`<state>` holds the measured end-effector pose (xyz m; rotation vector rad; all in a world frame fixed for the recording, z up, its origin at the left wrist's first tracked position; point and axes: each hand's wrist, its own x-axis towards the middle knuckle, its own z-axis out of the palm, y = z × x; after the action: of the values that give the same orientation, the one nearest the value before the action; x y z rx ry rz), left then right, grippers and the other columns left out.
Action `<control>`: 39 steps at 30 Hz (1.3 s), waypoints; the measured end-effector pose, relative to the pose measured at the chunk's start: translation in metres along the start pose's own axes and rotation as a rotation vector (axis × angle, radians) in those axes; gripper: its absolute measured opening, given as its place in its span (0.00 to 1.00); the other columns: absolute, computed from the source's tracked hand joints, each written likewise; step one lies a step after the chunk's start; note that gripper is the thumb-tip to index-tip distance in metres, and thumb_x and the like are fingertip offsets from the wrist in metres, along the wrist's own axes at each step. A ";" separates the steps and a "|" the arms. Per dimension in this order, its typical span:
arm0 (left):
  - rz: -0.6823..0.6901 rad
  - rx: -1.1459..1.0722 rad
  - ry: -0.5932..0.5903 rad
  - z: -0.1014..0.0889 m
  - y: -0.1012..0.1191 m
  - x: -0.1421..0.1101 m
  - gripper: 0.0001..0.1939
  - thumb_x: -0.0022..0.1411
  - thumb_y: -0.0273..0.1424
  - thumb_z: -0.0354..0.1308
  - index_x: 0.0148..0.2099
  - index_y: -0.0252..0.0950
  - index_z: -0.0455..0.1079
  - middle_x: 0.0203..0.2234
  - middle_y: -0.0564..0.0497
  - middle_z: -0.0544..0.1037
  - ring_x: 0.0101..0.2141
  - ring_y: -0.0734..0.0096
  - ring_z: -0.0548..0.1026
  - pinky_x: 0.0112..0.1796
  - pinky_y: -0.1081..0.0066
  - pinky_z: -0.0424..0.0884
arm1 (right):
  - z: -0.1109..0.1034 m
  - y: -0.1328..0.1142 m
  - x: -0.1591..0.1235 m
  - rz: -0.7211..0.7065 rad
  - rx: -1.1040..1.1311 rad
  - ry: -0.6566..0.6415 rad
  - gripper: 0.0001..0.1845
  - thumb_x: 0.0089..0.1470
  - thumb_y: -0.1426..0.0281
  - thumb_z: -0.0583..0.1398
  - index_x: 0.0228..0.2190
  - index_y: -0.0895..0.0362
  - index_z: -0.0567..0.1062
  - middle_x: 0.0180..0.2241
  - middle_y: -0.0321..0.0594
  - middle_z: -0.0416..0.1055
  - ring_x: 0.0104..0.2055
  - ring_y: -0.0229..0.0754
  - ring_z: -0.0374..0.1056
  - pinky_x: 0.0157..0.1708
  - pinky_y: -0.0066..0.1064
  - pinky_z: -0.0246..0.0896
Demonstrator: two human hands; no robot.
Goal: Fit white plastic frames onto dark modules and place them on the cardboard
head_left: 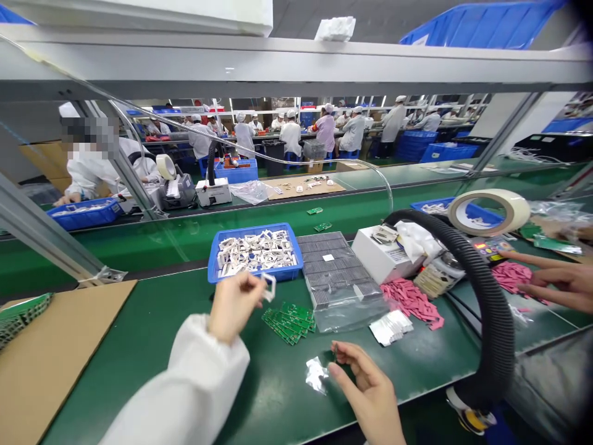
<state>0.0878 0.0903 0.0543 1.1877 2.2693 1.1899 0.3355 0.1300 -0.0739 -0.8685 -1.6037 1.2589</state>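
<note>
Carefully, the left hand (pixel 234 307) pinched a white square frame (pixel 269 287) by one edge, above green circuit boards (pixel 288 322); the right hand (pixel 368 392) curled, its hold unclear.

The person shows two hands: one left hand (pixel 234 307) and one right hand (pixel 365 392). The left pinches one white frame (pixel 269 287), with one blue bin (pixel 254 253) just ahead. One foil bag (pixel 316 374) lies beside the right. Well right of both are one tape roll (pixel 488 212) and one co-worker's hand (pixel 560 284).
</note>
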 end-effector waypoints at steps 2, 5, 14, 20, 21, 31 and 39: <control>-0.042 -0.177 -0.136 0.014 -0.005 -0.039 0.12 0.54 0.36 0.57 0.24 0.36 0.65 0.18 0.52 0.76 0.21 0.72 0.74 0.26 0.73 0.69 | 0.000 0.001 0.000 0.002 0.010 0.014 0.13 0.49 0.68 0.64 0.38 0.58 0.76 0.40 0.47 0.73 0.39 0.45 0.71 0.41 0.35 0.70; -0.317 -0.782 -0.327 0.034 -0.021 -0.083 0.15 0.45 0.33 0.68 0.22 0.34 0.63 0.17 0.54 0.74 0.18 0.78 0.70 0.23 0.77 0.65 | 0.001 0.004 0.000 0.015 0.007 0.014 0.13 0.48 0.67 0.65 0.38 0.58 0.76 0.40 0.47 0.73 0.39 0.46 0.72 0.41 0.34 0.71; -0.675 -1.258 -0.513 0.043 -0.035 -0.128 0.21 0.38 0.32 0.73 0.37 0.31 0.75 0.28 0.48 0.79 0.30 0.75 0.76 0.35 0.77 0.70 | 0.002 -0.028 -0.006 0.110 0.133 -0.152 0.15 0.47 0.63 0.66 0.38 0.55 0.77 0.42 0.47 0.73 0.44 0.48 0.70 0.46 0.37 0.67; -0.595 -1.311 -0.618 0.039 -0.025 -0.136 0.18 0.44 0.32 0.70 0.38 0.29 0.74 0.27 0.49 0.76 0.27 0.76 0.74 0.34 0.73 0.72 | 0.011 -0.075 -0.010 0.047 0.142 -0.541 0.15 0.48 0.66 0.66 0.40 0.50 0.78 0.48 0.45 0.67 0.53 0.51 0.63 0.52 0.40 0.60; -0.584 -1.310 -0.613 0.039 -0.024 -0.137 0.18 0.44 0.32 0.70 0.37 0.29 0.74 0.25 0.50 0.75 0.26 0.77 0.73 0.33 0.75 0.71 | 0.012 -0.079 -0.010 0.050 0.118 -0.568 0.15 0.48 0.68 0.66 0.40 0.49 0.78 0.48 0.44 0.67 0.53 0.50 0.63 0.53 0.40 0.59; -0.597 -1.282 -0.597 0.040 -0.021 -0.138 0.19 0.46 0.36 0.69 0.38 0.28 0.75 0.27 0.48 0.75 0.28 0.76 0.74 0.32 0.77 0.72 | 0.007 -0.081 -0.012 0.012 -0.043 -0.603 0.31 0.47 0.56 0.66 0.53 0.44 0.68 0.49 0.40 0.65 0.47 0.45 0.65 0.49 0.33 0.60; -0.716 -1.310 -0.477 0.053 -0.024 -0.125 0.15 0.52 0.35 0.64 0.40 0.30 0.76 0.30 0.48 0.76 0.30 0.74 0.74 0.37 0.75 0.74 | -0.032 -0.050 0.002 -0.148 -0.378 -0.284 0.10 0.59 0.66 0.56 0.43 0.53 0.72 0.43 0.43 0.69 0.44 0.44 0.66 0.45 0.35 0.63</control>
<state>0.1825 0.0120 -0.0091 0.0780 0.9421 1.4080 0.3653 0.1308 -0.0221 -0.8030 -2.1395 1.0241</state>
